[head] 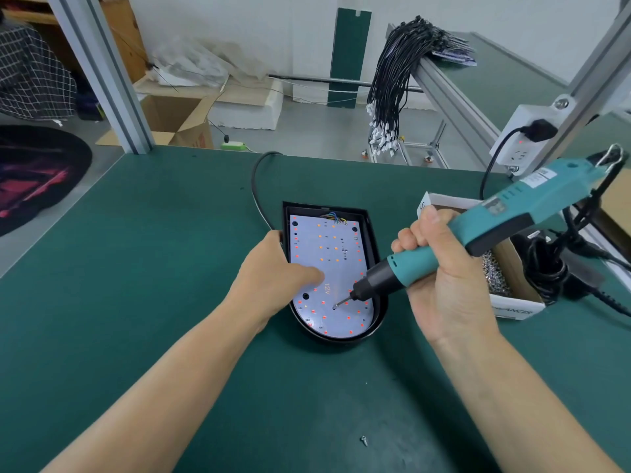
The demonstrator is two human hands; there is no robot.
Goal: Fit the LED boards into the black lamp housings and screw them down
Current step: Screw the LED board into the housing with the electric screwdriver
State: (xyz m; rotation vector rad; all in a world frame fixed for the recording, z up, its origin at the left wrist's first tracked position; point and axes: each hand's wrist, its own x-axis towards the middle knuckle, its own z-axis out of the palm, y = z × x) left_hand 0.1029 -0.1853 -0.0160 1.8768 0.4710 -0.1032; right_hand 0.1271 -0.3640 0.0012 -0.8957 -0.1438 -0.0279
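Observation:
A black lamp housing [370, 233] lies flat on the green mat, rounded end toward me. A white LED board [327, 247] dotted with red and orange LEDs sits inside it. My left hand [276, 274] rests on the housing's left wall, its fingers pressing down on the board. My right hand [440, 278] grips a teal electric screwdriver [478, 233], tilted down to the left. The bit tip touches a screw [334, 306] near the board's rounded end. A black cable [255, 192] leaves the housing's far end.
A cardboard box of screws [496, 278] stands right of my right hand, with coiled black cord [546, 268] beside it. One loose screw [364, 440] lies on the mat near me. A socket [522, 138] hangs on the aluminium frame at right; wire bundles [392, 83] hang behind the table.

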